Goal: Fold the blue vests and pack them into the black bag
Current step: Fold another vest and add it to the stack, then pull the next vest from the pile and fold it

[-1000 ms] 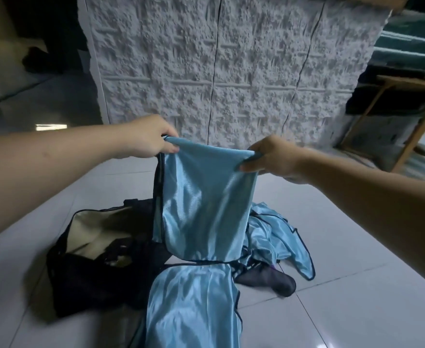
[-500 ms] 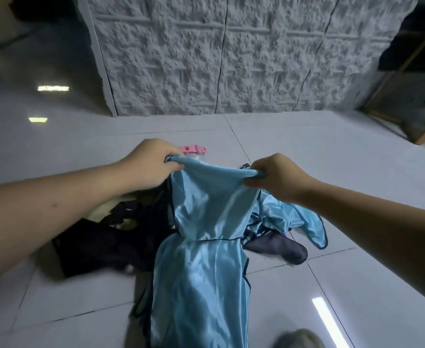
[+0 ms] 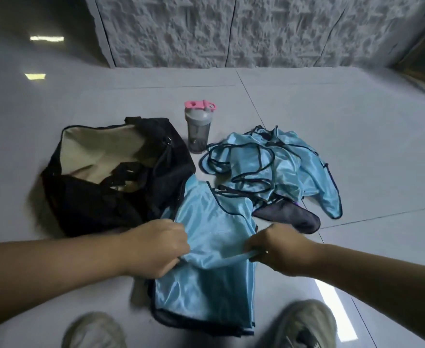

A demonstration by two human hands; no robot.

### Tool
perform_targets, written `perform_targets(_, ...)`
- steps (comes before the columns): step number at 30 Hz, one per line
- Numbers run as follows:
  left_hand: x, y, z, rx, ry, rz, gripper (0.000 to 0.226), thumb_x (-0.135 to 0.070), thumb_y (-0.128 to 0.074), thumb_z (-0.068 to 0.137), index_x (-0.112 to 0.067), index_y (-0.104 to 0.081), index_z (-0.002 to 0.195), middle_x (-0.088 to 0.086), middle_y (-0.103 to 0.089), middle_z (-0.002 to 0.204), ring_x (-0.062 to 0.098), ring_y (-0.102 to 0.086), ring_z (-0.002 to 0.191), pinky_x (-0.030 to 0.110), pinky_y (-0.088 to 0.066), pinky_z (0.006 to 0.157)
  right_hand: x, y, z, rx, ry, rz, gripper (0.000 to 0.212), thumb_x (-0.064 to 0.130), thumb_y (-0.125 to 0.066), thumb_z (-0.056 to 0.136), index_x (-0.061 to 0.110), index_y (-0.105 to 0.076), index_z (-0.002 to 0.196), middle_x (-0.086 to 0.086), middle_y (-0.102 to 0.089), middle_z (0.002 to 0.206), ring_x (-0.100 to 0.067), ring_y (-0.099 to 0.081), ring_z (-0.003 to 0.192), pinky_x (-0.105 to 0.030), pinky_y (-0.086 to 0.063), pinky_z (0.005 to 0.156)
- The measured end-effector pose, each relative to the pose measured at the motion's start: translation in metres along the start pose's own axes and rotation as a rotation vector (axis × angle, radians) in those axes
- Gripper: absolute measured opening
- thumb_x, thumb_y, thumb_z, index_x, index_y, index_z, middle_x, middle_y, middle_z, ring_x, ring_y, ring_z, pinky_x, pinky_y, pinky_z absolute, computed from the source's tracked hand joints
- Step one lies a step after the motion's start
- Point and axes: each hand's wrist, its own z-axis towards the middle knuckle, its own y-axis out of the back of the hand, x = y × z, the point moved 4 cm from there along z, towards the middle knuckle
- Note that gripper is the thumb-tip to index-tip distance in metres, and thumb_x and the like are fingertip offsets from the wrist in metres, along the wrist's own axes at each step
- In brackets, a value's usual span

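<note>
Blue vest (image 3: 214,249) gripped btwn left hand (image 3: 156,247) & right hand (image 3: 279,248)

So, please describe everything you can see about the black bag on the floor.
The black bag is a soft fabric duffel lying on the tiled floor, left of the shaker bottle. Its top is open and shows a pale beige lining; black straps sag across the opening. It looks slumped and mostly empty, though the bottom is partly hidden. The held blue vest overlaps its right edge, and the left hand is just in front of it.
</note>
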Motion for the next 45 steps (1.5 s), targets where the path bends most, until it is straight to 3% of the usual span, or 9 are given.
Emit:
perform_targets(10, -0.031, -0.05, -0.014, 0.224, -0.127, 0.13, 0.015, -0.034, -0.061, 0.069, -0.024, -0.05, 0.065, -0.006, -0.046, 0.064, 0.016, -0.046, 0.065, 0.029, -0.036, 0.057, 0.006, -0.087, -0.011, 0.274, 0.145, -0.164, 0.023, 0.029, -0.049, 0.1, 0.025, -0.07, 0.11, -0.001, -0.071, 0.112, -0.031, -0.067, 0.098, -0.042, -0.057, 0.083)
perform_targets(15, -0.027, -0.063, -0.018, 0.411, 0.045, -0.016, 0.082, -0.083, -0.019, 0.095, -0.018, -0.068, 0.084, 0.001, -0.057, 0.085, 0.02, -0.045, 0.088, 0.038, -0.037, 0.084, 0.014, -0.105, -0.011, 0.343, 0.278, -0.142, 0.029, 0.046, -0.049, 0.101, 0.023, -0.068, 0.097, 0.003, -0.068, 0.108, -0.027, -0.065, 0.101, -0.042, -0.056, 0.087)
perform_targets(20, -0.021, -0.064, 0.004, 0.073, 0.073, 0.103, 0.044, -0.061, -0.046, 0.099, -0.025, -0.071, 0.099, 0.001, -0.062, 0.099, 0.024, -0.057, 0.103, 0.044, -0.049, 0.092, 0.019, -0.1, 0.002, 0.025, 0.282, -0.163, 0.04, 0.045, -0.046, 0.103, 0.018, -0.075, 0.107, -0.005, -0.072, 0.112, -0.029, -0.066, 0.104, -0.043, -0.054, 0.093)
perform_targets(23, -0.016, -0.082, 0.022, 0.289, 0.239, 0.189, 0.09, -0.077, -0.029, 0.092, -0.02, -0.023, 0.162, 0.017, -0.011, 0.168, 0.042, -0.006, 0.157, 0.06, -0.011, 0.123, 0.016, -0.109, 0.021, -0.039, 0.059, -0.318, 0.073, 0.059, -0.05, 0.093, 0.011, -0.052, 0.148, -0.014, -0.051, 0.154, -0.034, -0.045, 0.145, -0.051, -0.038, 0.119)
perform_targets(27, -0.003, -0.098, 0.033, 0.377, 0.391, 0.165, 0.115, -0.094, -0.019, 0.082, -0.019, 0.019, 0.161, 0.02, 0.026, 0.166, 0.036, 0.032, 0.151, 0.058, 0.013, 0.121, 0.011, -0.128, 0.038, 0.112, -0.101, -0.301, 0.111, 0.079, -0.032, 0.088, 0.009, 0.009, 0.163, -0.012, 0.018, 0.168, -0.029, 0.025, 0.152, -0.051, 0.014, 0.124)
perform_targets(34, 0.006, -0.121, 0.033, 0.394, 0.47, 0.085, 0.122, -0.1, -0.018, 0.072, -0.027, 0.029, 0.157, 0.014, 0.037, 0.163, 0.03, 0.043, 0.146, 0.054, 0.017, 0.122, -0.008, -0.139, 0.043, 0.191, -0.207, -0.335, 0.125, 0.093, -0.03, 0.08, 0.013, 0.027, 0.157, -0.009, 0.034, 0.165, -0.024, 0.037, 0.15, -0.054, 0.015, 0.124)
perform_targets(40, 0.004, -0.101, 0.059, 0.337, 0.464, 0.011, 0.124, -0.097, -0.03, 0.07, -0.027, 0.015, 0.162, 0.015, 0.032, 0.162, 0.033, 0.035, 0.151, 0.055, 0.018, 0.122, -0.006, -0.123, 0.062, 0.129, -0.192, -0.267, 0.119, 0.079, -0.018, 0.071, 0.003, -0.011, 0.162, -0.024, -0.018, 0.168, -0.035, -0.01, 0.158, -0.06, -0.002, 0.126)
perform_targets(42, 0.009, -0.085, 0.077, 0.197, 0.422, 0.006, 0.109, -0.08, -0.038, 0.079, -0.023, -0.002, 0.165, 0.018, 0.015, 0.168, 0.034, 0.023, 0.155, 0.051, 0.013, 0.123, -0.012, -0.095, 0.074, -0.077, -0.131, -0.226, 0.089, 0.063, -0.042, 0.076, 0.006, -0.051, 0.143, -0.019, -0.063, 0.132, -0.037, -0.061, 0.123, -0.052, -0.043, 0.112)
perform_targets(45, 0.024, -0.059, 0.108, 0.101, 0.411, -0.053, 0.095, -0.053, -0.046, 0.083, -0.015, -0.015, 0.164, 0.014, -0.003, 0.172, 0.03, 0.009, 0.159, 0.042, 0.007, 0.128, -0.035, -0.037, 0.09, -0.447, -0.092, -0.146, 0.024, 0.033, -0.061, 0.08, 0.013, -0.071, 0.089, -0.009, -0.068, 0.077, -0.033, -0.066, 0.068, -0.036, -0.053, 0.063)
